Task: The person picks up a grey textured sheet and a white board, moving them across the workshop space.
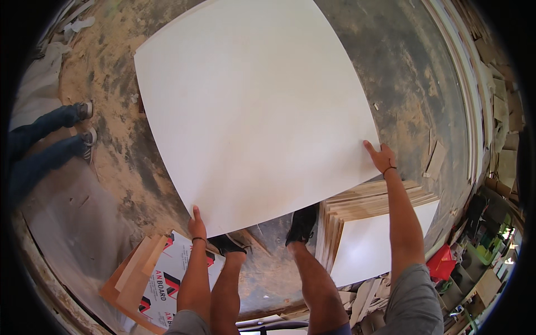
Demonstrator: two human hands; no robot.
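Note:
A large white board [257, 111] stretches out in front of me and fills the middle of the view. My left hand [196, 224] grips its near left corner, thumb on top and fingers hidden beneath. At the near right corner my right hand [382, 157] holds the same board, its thumb on the upper face and the other fingers around the edge. The near edge lies over the front of my black shoes [302, 224]. What supports the far part of the board is hidden under it.
Right of my legs stands a stack of white-faced boards [363, 237]. Left of them lean brown and printed white panels [167, 279]. A person in jeans [47, 131] is at the far left. Sawdust covers the floor [106, 61]; a wood scrap [435, 160] and stacked long boards [466, 84] lie right.

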